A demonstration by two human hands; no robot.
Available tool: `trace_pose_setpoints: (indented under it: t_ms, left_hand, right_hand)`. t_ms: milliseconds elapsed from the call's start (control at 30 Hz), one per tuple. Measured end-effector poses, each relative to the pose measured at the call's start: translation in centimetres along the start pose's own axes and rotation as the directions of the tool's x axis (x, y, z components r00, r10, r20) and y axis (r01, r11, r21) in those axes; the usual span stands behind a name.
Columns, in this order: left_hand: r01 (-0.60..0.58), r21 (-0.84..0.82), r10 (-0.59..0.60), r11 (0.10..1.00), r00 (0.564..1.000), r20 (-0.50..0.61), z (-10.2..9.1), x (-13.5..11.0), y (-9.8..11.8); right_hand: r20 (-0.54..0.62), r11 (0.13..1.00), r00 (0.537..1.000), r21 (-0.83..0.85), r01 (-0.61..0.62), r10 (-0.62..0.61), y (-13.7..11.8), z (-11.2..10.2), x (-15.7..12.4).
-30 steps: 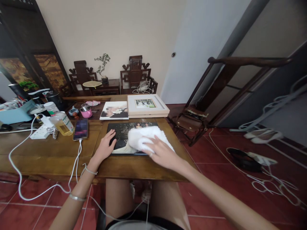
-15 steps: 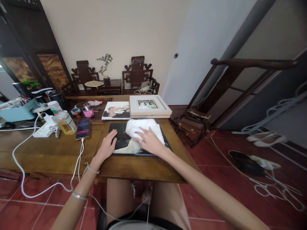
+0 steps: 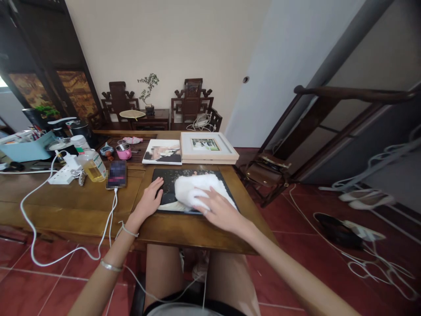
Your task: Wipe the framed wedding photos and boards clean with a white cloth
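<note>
A dark picture panel (image 3: 167, 184) with a pale printed shape near its lower edge lies flat on the wooden table. My left hand (image 3: 151, 196) rests on the panel's left edge, fingers stretched out. Bunched under my right hand (image 3: 217, 210) is a fluffy white cloth (image 3: 194, 186); the fingers grip it and press it on the panel's right half. The cloth hides much of the picture.
Behind the panel lie a white framed photo (image 3: 226, 145) and a flat photo print (image 3: 153, 153). Leftward are a plugged-in phone (image 3: 116, 174), a bottle of yellow liquid (image 3: 94, 166), a power strip (image 3: 62, 175) and a pink cup (image 3: 123, 152). A wooden chair (image 3: 292, 149) stands right.
My right hand has drawn the white cloth toward me and slightly right over the panel, baring more of its top edge. My left hand stays on the left edge.
</note>
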State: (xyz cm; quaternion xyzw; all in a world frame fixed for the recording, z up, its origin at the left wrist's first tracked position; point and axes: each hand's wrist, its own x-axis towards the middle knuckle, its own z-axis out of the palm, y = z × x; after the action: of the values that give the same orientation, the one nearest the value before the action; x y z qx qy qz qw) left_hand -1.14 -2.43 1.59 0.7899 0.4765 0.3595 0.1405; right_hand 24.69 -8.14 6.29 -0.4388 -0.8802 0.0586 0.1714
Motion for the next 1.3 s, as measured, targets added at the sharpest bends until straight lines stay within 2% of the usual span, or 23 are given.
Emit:
trace_pose_setpoints:
  t_ms: [167, 300, 367, 433, 567, 667, 733, 833, 933, 1067, 1133, 1200, 1300]
  left_hand:
    - [-0.012, 0.029, 0.011, 1.0, 1.0, 0.015, -0.2, 0.1, 0.1]
    - [-0.013, 0.024, 0.013, 1.0, 1.0, 0.014, -0.3, 0.2, 0.1]
    - [-0.011, 0.022, 0.01, 1.0, 1.0, 0.026, -0.3, 0.2, 0.1]
    - [-0.006, 0.017, 0.006, 1.0, 0.999, 0.033, -0.3, 0.2, 0.1]
    - [-0.001, 0.003, 0.0, 1.0, 1.0, 0.024, -0.3, 0.1, 0.1]
    - [0.006, -0.002, -0.006, 1.0, 1.0, 0.022, -0.2, 0.1, 0.1]
    - [0.006, -0.003, -0.006, 1.0, 1.0, 0.022, -0.2, 0.1, 0.1]
    - [-0.001, -0.004, 0.001, 1.0, 1.0, 0.014, -0.2, 0.1, 0.1]
    - [-0.004, -0.004, 0.004, 1.0, 1.0, 0.012, -0.1, 0.1, 0.1]
    - [-0.001, -0.015, 0.001, 1.0, 1.0, -0.003, 0.0, 0.1, 0.0]
    - [0.006, -0.025, -0.006, 1.0, 1.0, 0.0, -0.1, 0.2, 0.1]
    - [0.03, -0.044, -0.03, 0.999, 1.0, -0.005, -0.4, 0.2, 0.4]
    - [0.067, -0.093, -0.075, 0.993, 0.993, -0.09, -1.0, 0.3, 1.0]
  right_hand:
    - [-0.001, 0.995, 0.997, -0.064, -0.079, 0.079, 3.3, 0.4, 7.1]
    - [-0.012, 0.983, 0.989, -0.108, -0.148, 0.147, 3.2, 0.9, 10.3]
    - [-0.02, 0.983, 0.989, -0.113, -0.146, 0.144, 2.2, 1.3, 10.1]
    - [-0.023, 0.989, 0.995, -0.108, -0.102, 0.1, 0.8, 1.7, 8.7]
    - [0.011, 0.999, 0.999, -0.015, 0.046, -0.046, -2.6, 1.5, 3.3]
    - [0.039, 0.992, 0.993, 0.055, 0.11, -0.112, -4.5, 0.7, -1.0]
    - [0.043, 0.99, 0.991, 0.071, 0.124, -0.127, -4.7, 0.1, -3.1]
    - [0.028, 0.995, 0.996, 0.048, 0.083, -0.084, -3.0, -0.4, -4.6]
    - [-0.02, 0.999, 1.0, -0.031, -0.013, 0.012, 0.2, -0.4, -4.0]
    - [-0.086, 0.973, 0.979, -0.124, -0.196, 0.187, 3.3, -0.1, -0.6]
    - [-0.084, 0.951, 0.963, -0.16, -0.265, 0.254, 3.3, 0.1, 1.6]
    - [-0.063, 0.947, 0.963, -0.176, -0.27, 0.263, 2.2, 0.5, 3.7]
    - [-0.003, 0.982, 0.99, -0.128, -0.141, 0.141, -0.7, 1.1, 5.7]
